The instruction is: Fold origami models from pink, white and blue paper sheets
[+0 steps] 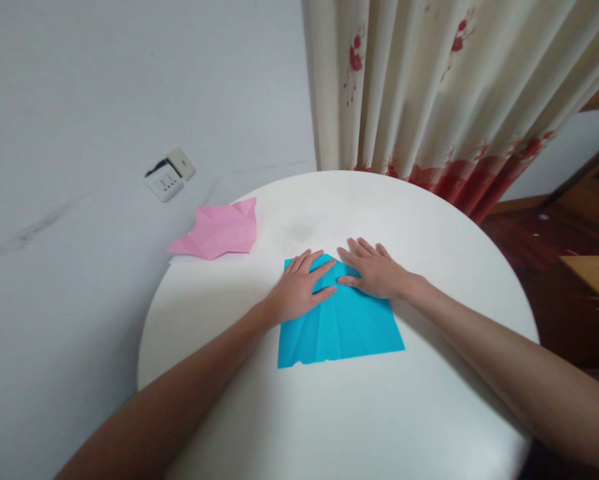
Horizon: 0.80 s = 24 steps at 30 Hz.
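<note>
A creased sheet of blue paper (337,330) lies flat on the round white table (289,427). Fold lines fan out across it toward its near edge, which has small notches. My left hand (299,287) rests on the paper's upper left part, palm down with the fingers spread. On the upper right part lies my right hand (372,270), also flat, its fingertips reaching past the paper's far edge. The two thumbs point toward each other near the middle. Parts of the far edge are hidden under the hands.
Crumpled pink paper (224,230) lies at the table's far left edge, by the wall. Above it a wall socket (164,181) holds a white plug-in piece. A cream and red curtain (404,87) hangs behind the table. At the right stands a wooden surface (587,273).
</note>
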Each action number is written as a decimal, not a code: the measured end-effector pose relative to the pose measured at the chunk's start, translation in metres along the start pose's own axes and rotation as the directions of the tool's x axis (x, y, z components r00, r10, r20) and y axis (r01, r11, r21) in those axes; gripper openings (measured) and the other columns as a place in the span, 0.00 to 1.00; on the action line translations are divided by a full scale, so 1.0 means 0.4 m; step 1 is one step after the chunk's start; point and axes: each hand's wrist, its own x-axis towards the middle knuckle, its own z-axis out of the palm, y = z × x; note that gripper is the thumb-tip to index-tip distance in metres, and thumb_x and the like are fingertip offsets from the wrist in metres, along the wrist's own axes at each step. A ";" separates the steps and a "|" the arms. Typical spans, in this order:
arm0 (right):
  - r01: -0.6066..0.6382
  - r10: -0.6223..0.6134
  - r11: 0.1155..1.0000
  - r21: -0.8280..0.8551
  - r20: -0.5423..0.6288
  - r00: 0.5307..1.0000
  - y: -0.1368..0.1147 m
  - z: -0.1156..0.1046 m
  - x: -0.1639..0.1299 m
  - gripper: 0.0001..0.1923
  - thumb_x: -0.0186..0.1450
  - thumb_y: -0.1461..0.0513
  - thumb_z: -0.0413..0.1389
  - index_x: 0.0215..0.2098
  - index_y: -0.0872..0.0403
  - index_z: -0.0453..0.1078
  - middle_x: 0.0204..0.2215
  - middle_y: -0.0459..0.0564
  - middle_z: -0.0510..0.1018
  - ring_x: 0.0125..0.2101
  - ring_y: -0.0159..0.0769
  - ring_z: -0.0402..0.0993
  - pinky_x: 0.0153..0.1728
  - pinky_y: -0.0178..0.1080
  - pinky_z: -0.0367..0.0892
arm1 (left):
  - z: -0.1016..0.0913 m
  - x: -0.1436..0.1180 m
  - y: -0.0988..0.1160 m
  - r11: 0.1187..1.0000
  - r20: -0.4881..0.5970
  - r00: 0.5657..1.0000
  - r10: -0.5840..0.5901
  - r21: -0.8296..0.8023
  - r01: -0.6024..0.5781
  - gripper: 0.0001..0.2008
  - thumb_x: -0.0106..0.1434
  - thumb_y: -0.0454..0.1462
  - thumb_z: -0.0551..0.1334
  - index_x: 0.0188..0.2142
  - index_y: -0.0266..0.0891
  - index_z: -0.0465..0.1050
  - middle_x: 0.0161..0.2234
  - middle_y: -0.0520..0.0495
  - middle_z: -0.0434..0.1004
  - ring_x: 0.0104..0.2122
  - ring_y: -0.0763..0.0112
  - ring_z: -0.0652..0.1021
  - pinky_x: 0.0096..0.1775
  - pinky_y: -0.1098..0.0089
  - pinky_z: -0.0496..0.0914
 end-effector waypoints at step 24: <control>0.010 -0.010 1.000 -0.015 -0.024 1.000 -0.003 -0.004 -0.004 0.41 0.68 0.40 0.42 0.71 0.50 0.46 0.71 0.59 0.43 0.69 0.58 0.38 0.63 0.64 0.43 | 0.005 0.000 0.001 1.000 0.008 1.000 -0.017 -0.017 0.017 0.32 0.68 0.56 0.51 0.67 0.50 0.54 0.70 0.45 0.48 0.69 0.48 0.48 0.65 0.44 0.47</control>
